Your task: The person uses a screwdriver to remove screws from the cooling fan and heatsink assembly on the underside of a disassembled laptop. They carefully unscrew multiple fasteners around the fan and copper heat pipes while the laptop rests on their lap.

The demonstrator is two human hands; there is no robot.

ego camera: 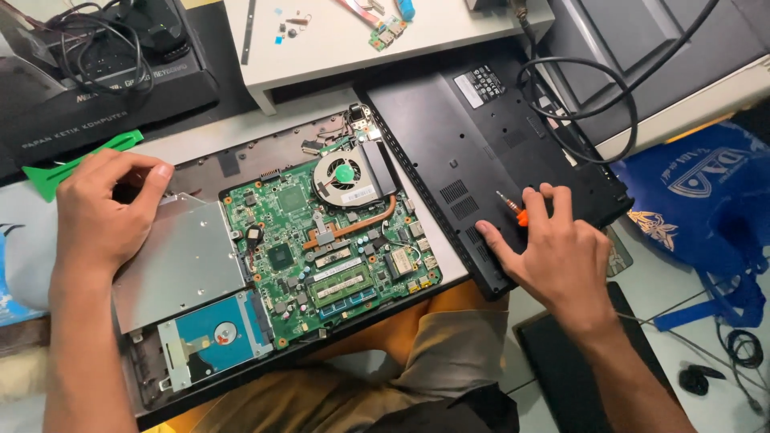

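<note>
Right hand (pixel 553 252) pinching orange-collared screwdriver (pixel 511 206) on matte black cover (pixel 473 152), left hand (pixel 100 208) loosely clenched, empty, by brushed-metal drive (pixel 180 265)

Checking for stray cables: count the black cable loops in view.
3: a black cable coil top left on the box, a big loop on the black bottom cover, a small coil lower right. Others may be hidden.
</note>
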